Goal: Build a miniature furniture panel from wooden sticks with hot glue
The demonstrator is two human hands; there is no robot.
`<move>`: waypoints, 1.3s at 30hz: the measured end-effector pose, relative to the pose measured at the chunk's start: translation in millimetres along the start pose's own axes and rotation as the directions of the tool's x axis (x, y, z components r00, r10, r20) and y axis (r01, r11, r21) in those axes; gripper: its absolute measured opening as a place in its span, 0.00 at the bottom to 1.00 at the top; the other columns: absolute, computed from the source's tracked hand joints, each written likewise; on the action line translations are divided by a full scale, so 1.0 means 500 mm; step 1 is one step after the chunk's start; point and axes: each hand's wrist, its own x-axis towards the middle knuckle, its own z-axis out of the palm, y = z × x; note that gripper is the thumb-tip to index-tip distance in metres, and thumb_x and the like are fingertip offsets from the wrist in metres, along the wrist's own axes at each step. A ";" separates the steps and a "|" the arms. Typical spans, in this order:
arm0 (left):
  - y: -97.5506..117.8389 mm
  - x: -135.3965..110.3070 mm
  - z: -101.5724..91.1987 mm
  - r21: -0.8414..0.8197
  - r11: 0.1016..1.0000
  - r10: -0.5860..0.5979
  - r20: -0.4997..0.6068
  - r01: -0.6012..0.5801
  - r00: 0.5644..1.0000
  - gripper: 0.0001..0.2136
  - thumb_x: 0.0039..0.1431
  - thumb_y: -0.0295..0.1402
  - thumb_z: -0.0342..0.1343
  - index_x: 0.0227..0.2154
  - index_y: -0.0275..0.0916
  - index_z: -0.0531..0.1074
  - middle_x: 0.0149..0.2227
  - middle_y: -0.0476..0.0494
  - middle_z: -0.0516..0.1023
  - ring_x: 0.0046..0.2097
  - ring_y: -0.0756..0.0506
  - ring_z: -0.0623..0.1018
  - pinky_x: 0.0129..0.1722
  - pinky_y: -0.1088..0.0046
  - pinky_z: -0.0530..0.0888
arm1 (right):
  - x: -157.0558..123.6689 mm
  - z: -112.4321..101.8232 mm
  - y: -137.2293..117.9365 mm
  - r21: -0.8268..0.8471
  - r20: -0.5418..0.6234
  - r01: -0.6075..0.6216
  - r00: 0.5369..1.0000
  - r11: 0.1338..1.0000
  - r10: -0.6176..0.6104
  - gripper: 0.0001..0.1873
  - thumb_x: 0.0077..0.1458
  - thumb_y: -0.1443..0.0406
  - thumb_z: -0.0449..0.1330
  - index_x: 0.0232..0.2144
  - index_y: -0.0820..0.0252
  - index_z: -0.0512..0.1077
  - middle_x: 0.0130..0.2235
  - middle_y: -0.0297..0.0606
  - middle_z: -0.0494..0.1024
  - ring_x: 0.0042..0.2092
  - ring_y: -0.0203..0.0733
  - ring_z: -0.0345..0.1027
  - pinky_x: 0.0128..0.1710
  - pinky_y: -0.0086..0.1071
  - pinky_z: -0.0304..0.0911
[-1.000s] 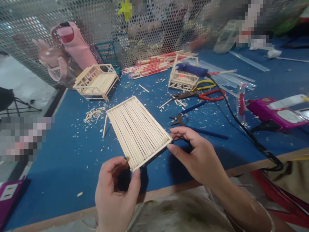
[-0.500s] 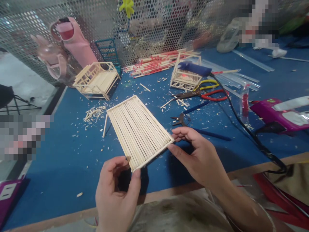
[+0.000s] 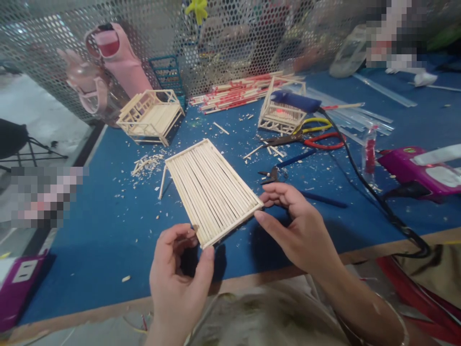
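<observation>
A rectangular panel of pale wooden sticks (image 3: 216, 192), laid side by side with a crosspiece at each end, is held tilted above the blue table. My left hand (image 3: 182, 269) pinches its near left corner between thumb and fingers. At the near right corner, my right hand (image 3: 291, 221) grips with thumb below and fingertips at the edge. One short stick leg (image 3: 163, 182) slants down from the far left corner to the table. The panel's underside is hidden.
Beyond stand a small stick-built bench (image 3: 153, 117) and a stick frame (image 3: 283, 108) with a blue tool (image 3: 295, 101) on it. Scissors (image 3: 317, 137), pliers (image 3: 272, 175), stick scraps (image 3: 147, 165), a bundle of red-tipped sticks (image 3: 237, 91) and a purple glue gun (image 3: 414, 168) lie around.
The whole scene has shifted slightly rightward in the view. Both hands keep their hold on the stick panel, which stays in nearly the same place over the table.
</observation>
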 end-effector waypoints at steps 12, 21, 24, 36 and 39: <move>-0.006 0.006 -0.014 -0.344 0.921 -0.254 -0.183 0.181 0.950 0.14 0.54 0.45 0.59 0.33 0.39 0.72 0.25 0.50 0.73 0.27 0.52 0.73 0.28 0.78 0.71 | -0.006 -0.003 -0.006 0.030 -0.252 -0.075 0.964 0.997 0.080 0.16 0.48 0.50 0.59 0.25 0.56 0.70 0.24 0.37 0.75 0.25 0.40 0.66 0.26 0.33 0.63; -0.005 0.006 -0.008 -0.364 0.926 -0.173 -0.160 0.105 0.972 0.12 0.54 0.43 0.58 0.31 0.39 0.69 0.23 0.52 0.69 0.26 0.51 0.70 0.27 0.77 0.68 | 0.001 0.000 -0.015 -0.115 -0.187 -0.023 0.982 0.993 0.001 0.26 0.39 0.41 0.58 0.12 0.54 0.62 0.14 0.29 0.60 0.20 0.36 0.54 0.22 0.32 0.53; -0.009 0.004 -0.006 -0.353 0.932 -0.137 -0.145 0.078 0.980 0.10 0.57 0.40 0.56 0.31 0.39 0.69 0.24 0.52 0.69 0.27 0.52 0.69 0.27 0.77 0.68 | 0.004 0.006 -0.010 -0.094 -0.197 0.006 0.980 0.996 -0.024 0.25 0.37 0.40 0.60 0.14 0.54 0.63 0.16 0.30 0.63 0.21 0.37 0.54 0.23 0.33 0.53; -0.024 -0.004 0.001 -0.249 0.965 -0.115 -0.131 0.080 0.985 0.13 0.62 0.38 0.54 0.45 0.36 0.71 0.43 0.43 0.75 0.39 0.47 0.77 0.38 0.64 0.76 | -0.007 0.003 -0.006 -0.107 -0.214 0.043 0.975 0.993 -0.065 0.25 0.37 0.43 0.62 0.12 0.53 0.62 0.14 0.30 0.61 0.20 0.37 0.53 0.24 0.35 0.52; -0.020 -0.004 0.001 -0.260 0.963 -0.106 -0.152 0.063 0.983 0.08 0.62 0.35 0.55 0.38 0.35 0.71 0.34 0.47 0.74 0.34 0.50 0.75 0.36 0.69 0.74 | -0.009 0.000 -0.005 -0.122 -0.211 0.045 0.975 0.992 -0.070 0.24 0.36 0.45 0.64 0.11 0.53 0.61 0.13 0.30 0.62 0.21 0.37 0.52 0.25 0.35 0.51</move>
